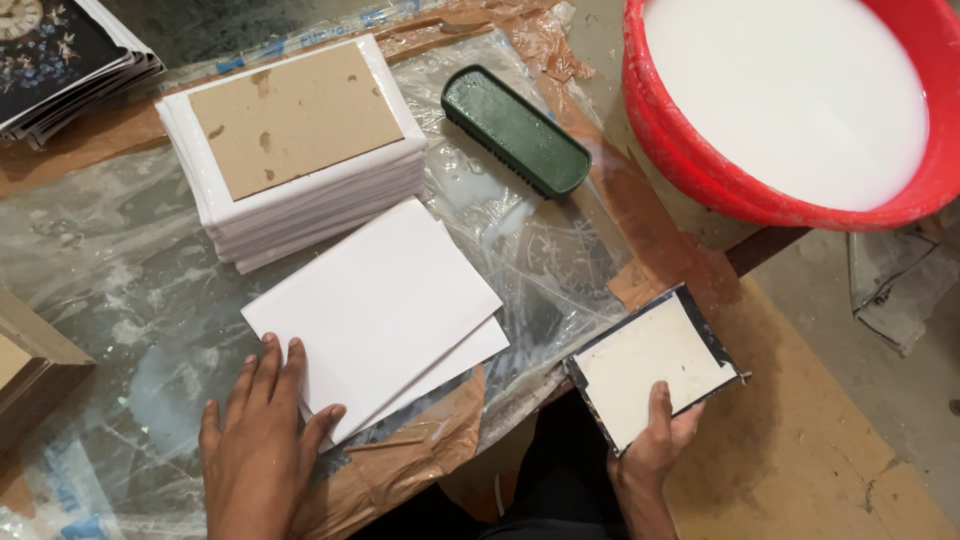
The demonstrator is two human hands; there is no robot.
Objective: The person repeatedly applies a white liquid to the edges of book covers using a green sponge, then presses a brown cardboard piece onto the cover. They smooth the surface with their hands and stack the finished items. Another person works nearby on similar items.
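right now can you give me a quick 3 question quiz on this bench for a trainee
1. True or false: the left hand rests flat on the loose white sheets.
2. What does the right hand hold? A) the green brush B) a dark-edged board with a pale face C) the red basin
3. What lies on top of the white stack?

Key
1. True.
2. B, the board, held off the table edge; the brush lies untouched and the basin holds white liquid.
3. A brown card sheet.
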